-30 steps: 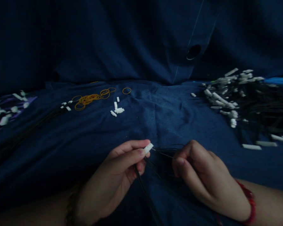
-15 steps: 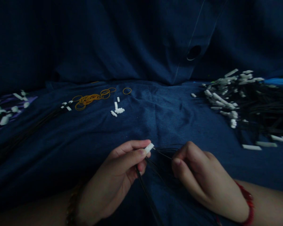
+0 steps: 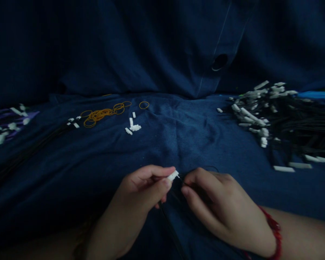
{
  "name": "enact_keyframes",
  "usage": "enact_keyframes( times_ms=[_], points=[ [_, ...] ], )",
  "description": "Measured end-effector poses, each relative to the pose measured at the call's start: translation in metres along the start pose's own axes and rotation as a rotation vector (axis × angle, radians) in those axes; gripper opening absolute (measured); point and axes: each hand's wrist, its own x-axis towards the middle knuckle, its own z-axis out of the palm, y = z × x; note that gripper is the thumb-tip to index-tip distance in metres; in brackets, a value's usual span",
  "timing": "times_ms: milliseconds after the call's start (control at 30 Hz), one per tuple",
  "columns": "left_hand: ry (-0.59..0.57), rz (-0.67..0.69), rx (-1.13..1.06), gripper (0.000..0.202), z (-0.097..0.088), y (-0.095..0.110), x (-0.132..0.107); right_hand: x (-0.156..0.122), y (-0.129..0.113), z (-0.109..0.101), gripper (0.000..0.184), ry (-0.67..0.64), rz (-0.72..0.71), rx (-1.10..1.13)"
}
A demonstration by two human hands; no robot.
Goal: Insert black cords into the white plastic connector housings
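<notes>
Between thumb and fingers, my left hand (image 3: 137,198) pinches a small white connector housing (image 3: 173,176), its slotted end facing right. Black wires (image 3: 169,225) hang down from under that hand. My right hand (image 3: 219,202), with a red bracelet at the wrist, is closed on a thin black wire (image 3: 181,178) just to the right of the housing. The wire's pale tip is at the slotted end; whether it sits inside a slot I cannot tell. Thumb and forefinger hide part of the wire.
Dark blue cloth (image 3: 189,137) covers the surface. Orange rubber bands (image 3: 101,115) and loose white housings (image 3: 134,127) lie ahead. At right is a pile of black wires with white connectors (image 3: 250,115); at left lie a wire bundle (image 3: 47,137) and more white connectors (image 3: 1,138).
My right hand has moved left with the wire, closer to the connector housing. My left hand still holds the housing, now slightly lower. The whole view has shifted a little.
</notes>
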Motion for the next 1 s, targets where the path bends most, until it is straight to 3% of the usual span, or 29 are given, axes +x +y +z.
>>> enact_keyframes(
  times_ms=[267,1000],
  points=[
    [0.001,0.031,0.029,0.014,0.0025,-0.0026,-0.0007,0.0047,-0.0040,-0.0013,0.022,-0.028,0.005,0.009],
    [-0.055,0.019,0.099,0.014,0.0018,-0.0020,-0.0002,0.0000,0.0007,-0.0007,0.017,0.037,-0.134,-0.050]
  ],
)
